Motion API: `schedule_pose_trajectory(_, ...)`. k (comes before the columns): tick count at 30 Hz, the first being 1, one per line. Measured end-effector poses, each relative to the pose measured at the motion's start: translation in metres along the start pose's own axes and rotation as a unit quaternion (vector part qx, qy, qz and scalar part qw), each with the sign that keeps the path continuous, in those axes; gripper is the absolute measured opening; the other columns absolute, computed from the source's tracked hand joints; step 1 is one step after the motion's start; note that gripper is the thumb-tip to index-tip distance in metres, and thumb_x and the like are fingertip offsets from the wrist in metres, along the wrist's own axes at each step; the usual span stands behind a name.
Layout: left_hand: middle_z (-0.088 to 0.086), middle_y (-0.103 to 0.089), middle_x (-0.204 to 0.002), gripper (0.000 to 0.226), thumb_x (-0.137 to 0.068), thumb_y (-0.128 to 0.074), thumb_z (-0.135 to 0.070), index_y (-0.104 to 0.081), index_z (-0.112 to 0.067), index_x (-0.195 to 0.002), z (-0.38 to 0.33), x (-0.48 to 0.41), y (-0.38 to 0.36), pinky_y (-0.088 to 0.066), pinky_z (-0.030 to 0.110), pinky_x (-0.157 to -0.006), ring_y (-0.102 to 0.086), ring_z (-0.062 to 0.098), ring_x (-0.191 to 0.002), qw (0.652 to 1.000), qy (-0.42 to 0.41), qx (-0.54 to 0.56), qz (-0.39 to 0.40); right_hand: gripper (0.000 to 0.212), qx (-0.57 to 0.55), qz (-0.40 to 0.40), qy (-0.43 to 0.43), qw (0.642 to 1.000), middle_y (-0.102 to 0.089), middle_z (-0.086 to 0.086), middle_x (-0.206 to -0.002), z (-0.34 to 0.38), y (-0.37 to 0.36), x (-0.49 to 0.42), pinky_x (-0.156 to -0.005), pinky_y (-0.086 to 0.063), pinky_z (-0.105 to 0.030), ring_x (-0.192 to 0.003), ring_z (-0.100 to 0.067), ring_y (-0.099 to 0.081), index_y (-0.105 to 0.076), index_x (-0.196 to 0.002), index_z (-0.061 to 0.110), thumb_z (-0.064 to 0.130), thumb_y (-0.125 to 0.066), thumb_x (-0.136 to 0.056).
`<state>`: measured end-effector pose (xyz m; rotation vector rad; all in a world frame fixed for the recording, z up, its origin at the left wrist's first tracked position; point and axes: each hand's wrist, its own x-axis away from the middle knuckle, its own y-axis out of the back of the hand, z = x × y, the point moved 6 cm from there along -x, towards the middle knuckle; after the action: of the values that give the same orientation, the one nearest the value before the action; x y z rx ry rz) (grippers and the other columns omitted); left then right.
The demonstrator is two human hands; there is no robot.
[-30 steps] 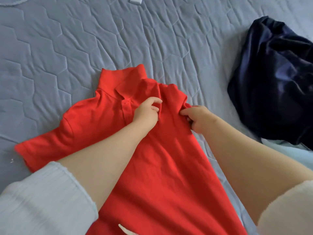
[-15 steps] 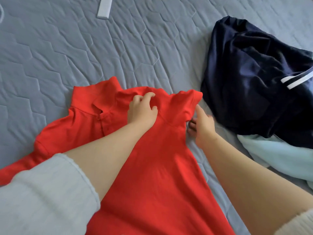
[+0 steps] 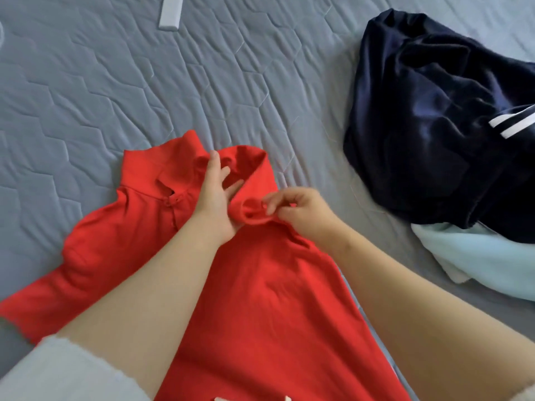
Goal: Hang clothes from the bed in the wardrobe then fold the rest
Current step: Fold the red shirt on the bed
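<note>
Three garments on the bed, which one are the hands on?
The red polo shirt: the left hand lies flat by its collar, the right hand pinches a bunched fold. The navy garment and the pale blue garment lie untouched to the right.

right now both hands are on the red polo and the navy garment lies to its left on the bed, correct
Not quite: the head view shows the navy garment on the bed to the right of the red polo, not its left. The left hand and right hand are both on it.
</note>
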<state>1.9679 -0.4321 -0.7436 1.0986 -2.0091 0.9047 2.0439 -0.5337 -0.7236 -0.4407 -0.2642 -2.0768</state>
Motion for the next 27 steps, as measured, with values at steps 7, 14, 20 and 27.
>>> schedule_pose_trajectory(7,0.006,-0.038,-0.115,0.085,-0.078,-0.068,-0.019,-0.019,-0.043,-0.143,-0.014,0.001,-0.005,-0.038,0.030,-0.097,-0.052,0.029,-0.110,0.747,-0.170,-0.643,-0.013,0.032,0.312,-0.008,0.034,0.950,-0.060,0.007,-0.089,-0.007,0.002,0.009,-0.088,-0.042,-0.033,-0.094,-0.022,-0.054,-0.070,-0.095,0.018,-0.001,-0.058,-0.071)
schedule_pose_trajectory(14,0.004,-0.041,-0.083,0.065,-0.079,-0.037,0.001,-0.046,-0.041,-0.127,-0.036,0.004,-0.014,-0.056,0.034,-0.061,-0.057,0.025,-0.058,0.723,-0.193,-0.663,0.001,0.028,0.518,-0.107,0.002,0.849,-0.041,-0.004,-0.126,-0.013,0.028,0.022,-0.079,-0.026,-0.031,-0.112,-0.027,-0.035,-0.066,-0.106,0.026,0.021,-0.056,-0.081)
schedule_pose_trajectory(20,0.016,-0.046,-0.133,0.068,-0.079,-0.044,-0.067,-0.060,-0.015,-0.118,-0.024,0.003,-0.029,-0.042,0.036,-0.091,-0.052,0.033,-0.110,0.662,-0.022,-0.749,-0.010,0.021,0.522,-0.065,0.006,0.850,-0.059,-0.004,-0.100,-0.008,0.033,0.029,-0.069,-0.027,-0.030,-0.098,-0.029,-0.051,-0.065,-0.099,0.019,0.021,-0.052,-0.082)
schedule_pose_trajectory(27,0.010,-0.046,-0.125,0.027,-0.085,-0.050,-0.017,-0.061,-0.025,-0.108,-0.038,0.020,-0.055,-0.039,0.035,-0.084,-0.047,0.032,-0.115,0.580,-0.206,-0.781,-0.101,0.018,0.480,-0.092,-0.016,0.873,-0.063,-0.006,-0.094,-0.015,0.044,0.037,-0.072,-0.038,-0.034,-0.095,-0.030,-0.054,-0.063,-0.091,0.016,0.031,-0.055,-0.087)
